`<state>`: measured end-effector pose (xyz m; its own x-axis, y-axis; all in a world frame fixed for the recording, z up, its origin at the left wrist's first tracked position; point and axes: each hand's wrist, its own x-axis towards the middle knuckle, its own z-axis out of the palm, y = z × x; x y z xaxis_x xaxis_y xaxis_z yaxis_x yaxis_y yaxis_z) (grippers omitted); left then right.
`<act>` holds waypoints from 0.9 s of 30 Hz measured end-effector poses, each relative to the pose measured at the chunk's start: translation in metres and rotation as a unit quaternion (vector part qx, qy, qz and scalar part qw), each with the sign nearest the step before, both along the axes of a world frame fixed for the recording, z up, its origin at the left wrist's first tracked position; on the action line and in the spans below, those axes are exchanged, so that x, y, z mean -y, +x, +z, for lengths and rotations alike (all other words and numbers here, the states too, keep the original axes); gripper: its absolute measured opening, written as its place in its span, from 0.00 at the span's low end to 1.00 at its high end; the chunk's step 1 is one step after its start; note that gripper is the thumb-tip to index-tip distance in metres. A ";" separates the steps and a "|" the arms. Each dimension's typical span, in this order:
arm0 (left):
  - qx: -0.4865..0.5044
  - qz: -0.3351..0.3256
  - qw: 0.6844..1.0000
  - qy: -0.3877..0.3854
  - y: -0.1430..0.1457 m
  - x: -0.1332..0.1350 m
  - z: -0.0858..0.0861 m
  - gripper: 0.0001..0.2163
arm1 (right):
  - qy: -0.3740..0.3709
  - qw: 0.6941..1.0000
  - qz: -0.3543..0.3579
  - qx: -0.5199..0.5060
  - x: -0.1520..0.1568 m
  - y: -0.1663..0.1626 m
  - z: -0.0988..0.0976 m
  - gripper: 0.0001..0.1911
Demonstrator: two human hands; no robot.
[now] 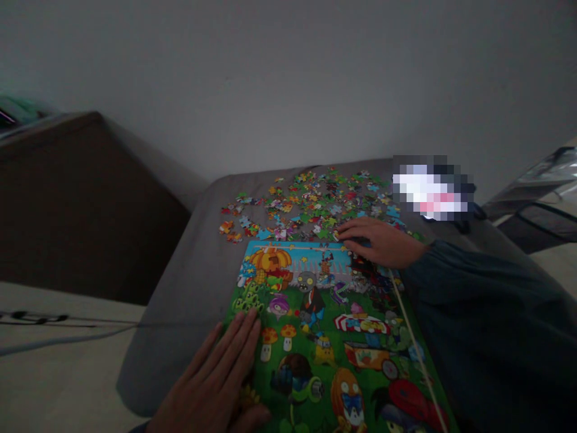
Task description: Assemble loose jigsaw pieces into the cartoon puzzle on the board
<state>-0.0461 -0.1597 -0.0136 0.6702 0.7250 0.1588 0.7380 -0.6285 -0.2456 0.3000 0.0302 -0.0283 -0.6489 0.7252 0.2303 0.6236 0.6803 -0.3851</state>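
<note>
A colourful cartoon puzzle board (311, 355) lies in front of me, printed with plants, mushrooms and zombie figures. My left hand (216, 367) rests flat on its lower left side, fingers stretched out. Beyond the far edge, many loose jigsaw pieces (306, 201) are spread about. My right hand (378, 240) reaches over the board's upper right corner, its thumb and fingers bent close together at the nearest pieces. A small pale puzzle piece (336, 235) shows at those fingertips; the grip is partly hidden.
Everything lies on a grey cloth-covered surface (180, 288) against a pale wall (288, 90). A dark brown box-like piece of furniture (81, 210) stands left. A pixelated bright object (430, 189) sits at the back right. A pale cable (67, 346) runs at the lower left.
</note>
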 end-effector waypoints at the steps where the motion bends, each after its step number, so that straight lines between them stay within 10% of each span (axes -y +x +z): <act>1: -0.003 -0.004 1.000 0.000 -0.002 -0.001 -0.001 0.43 | 0.000 1.000 0.001 0.001 0.000 0.000 0.000 0.15; 27: -0.022 -0.032 0.999 -0.021 -0.020 0.000 -0.007 0.41 | 0.002 1.000 0.003 0.003 0.000 -0.001 0.000 0.14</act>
<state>-0.0658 -0.1599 -0.0202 0.7211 0.6857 0.0994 0.6851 -0.6844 -0.2495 0.2994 0.0304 -0.0279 -0.6551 0.7200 0.2291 0.6218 0.6860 -0.3779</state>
